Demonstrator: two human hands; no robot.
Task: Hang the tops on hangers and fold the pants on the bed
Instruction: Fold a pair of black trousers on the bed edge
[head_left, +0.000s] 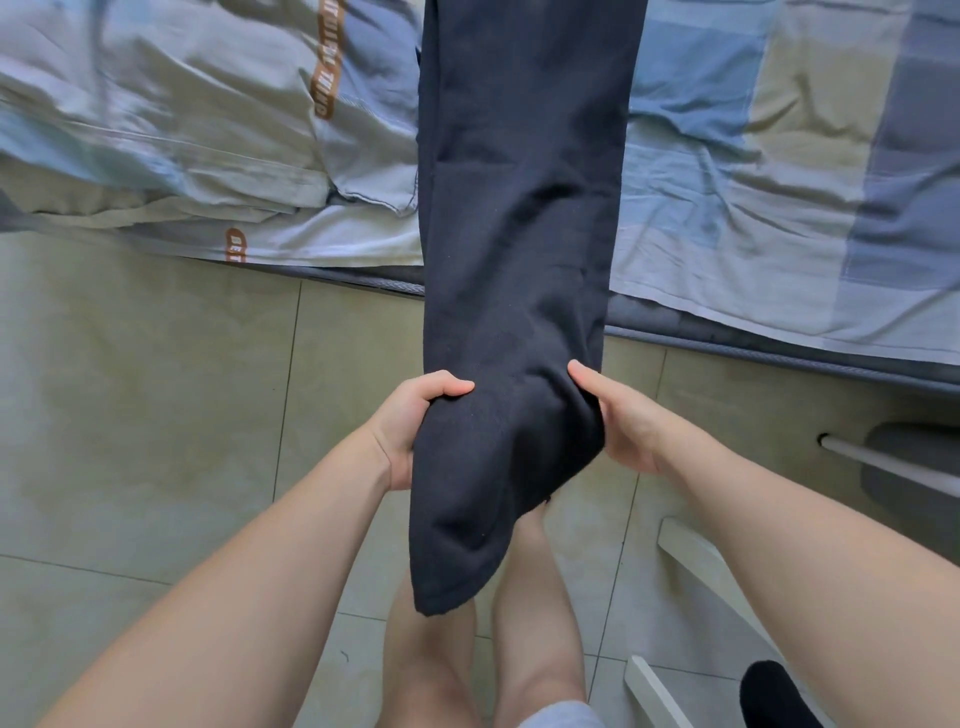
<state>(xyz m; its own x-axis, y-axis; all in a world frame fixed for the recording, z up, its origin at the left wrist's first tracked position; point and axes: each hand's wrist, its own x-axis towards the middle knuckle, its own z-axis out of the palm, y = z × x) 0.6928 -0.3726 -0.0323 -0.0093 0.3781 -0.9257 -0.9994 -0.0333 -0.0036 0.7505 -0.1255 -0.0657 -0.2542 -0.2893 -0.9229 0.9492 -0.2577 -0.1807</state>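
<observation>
From the head camera, dark pants (519, 218) stretch from the bed (779, 182) out over its edge and down above the tiled floor (156, 389). The left hand (410, 431) grips one side of the hanging end, thumb curled over the cloth; the right hand (618, 421) pinches the other side. This looks like the pants-folding step, with the legs seemingly laid together. Next, the held end probably needs lifting forward onto the bed, edges kept even.
</observation>
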